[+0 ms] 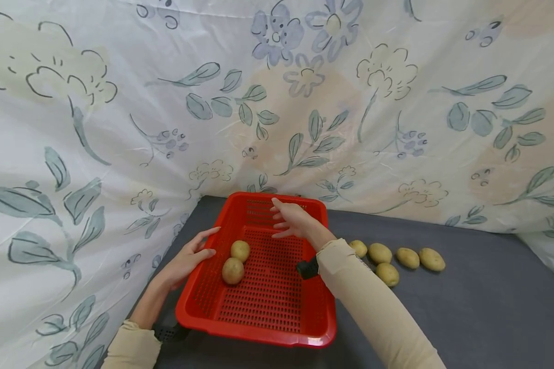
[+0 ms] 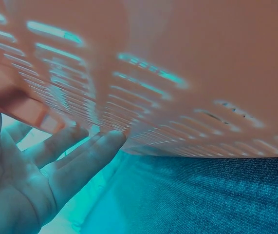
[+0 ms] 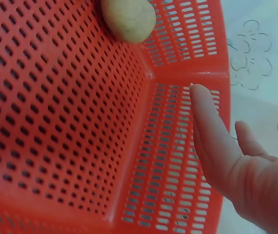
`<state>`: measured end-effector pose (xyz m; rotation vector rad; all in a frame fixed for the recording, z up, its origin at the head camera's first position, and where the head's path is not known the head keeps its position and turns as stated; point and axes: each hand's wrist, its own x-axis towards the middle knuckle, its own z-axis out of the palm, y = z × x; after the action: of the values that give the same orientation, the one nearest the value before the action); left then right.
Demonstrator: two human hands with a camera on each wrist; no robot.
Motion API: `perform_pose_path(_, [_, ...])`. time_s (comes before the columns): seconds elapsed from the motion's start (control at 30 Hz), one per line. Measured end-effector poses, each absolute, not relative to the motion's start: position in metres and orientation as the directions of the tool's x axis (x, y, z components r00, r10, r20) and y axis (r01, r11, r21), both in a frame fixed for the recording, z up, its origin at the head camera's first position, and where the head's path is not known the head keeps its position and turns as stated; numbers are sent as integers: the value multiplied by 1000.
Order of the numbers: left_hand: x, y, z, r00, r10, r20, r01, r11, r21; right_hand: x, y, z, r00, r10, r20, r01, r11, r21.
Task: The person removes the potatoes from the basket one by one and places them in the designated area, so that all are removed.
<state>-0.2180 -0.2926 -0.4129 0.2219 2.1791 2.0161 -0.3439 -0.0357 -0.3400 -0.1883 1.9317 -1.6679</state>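
Note:
A red plastic basket with slotted walls stands on the dark cloth, holding two potatoes, one nearer and one just behind it. My left hand is at the basket's left rim, thumb and fingertips right by the edge. In the left wrist view its fingers stretch out along the slotted outer wall. Over the far right part of the basket hangs my right hand, fingers spread and holding nothing. The right wrist view shows that hand beside the inner slotted wall, with one potato beyond.
To the right of the basket several potatoes lie on the dark grey cloth, some partly hidden by my right sleeve. A floral curtain hangs behind and along the left side, close to the basket.

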Motion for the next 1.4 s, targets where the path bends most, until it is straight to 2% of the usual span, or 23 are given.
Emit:
perform_pose_path(0.63, [-219, -294, -413, -976, 218, -22, -4, 83, 997, -330, -82, -352, -792, -487, -368, 317, 187, -930])
perform_pose_path(0.9, [-219, -293, -413, -975, 219, -18, 0, 86, 996, -330, -84, -364, -802, -445, -399, 315, 251, -915])
perform_pose_path(1.13, [-218, -293, -412, -974, 225, -11, 6, 74, 997, -328, -90, -379, -789, -467, -400, 310, 260, -915])
perform_pose_path(1.4, [-219, -293, -412, -975, 223, -12, 6, 79, 997, -320, -95, -391, -793, -457, -403, 243, 369, -897])
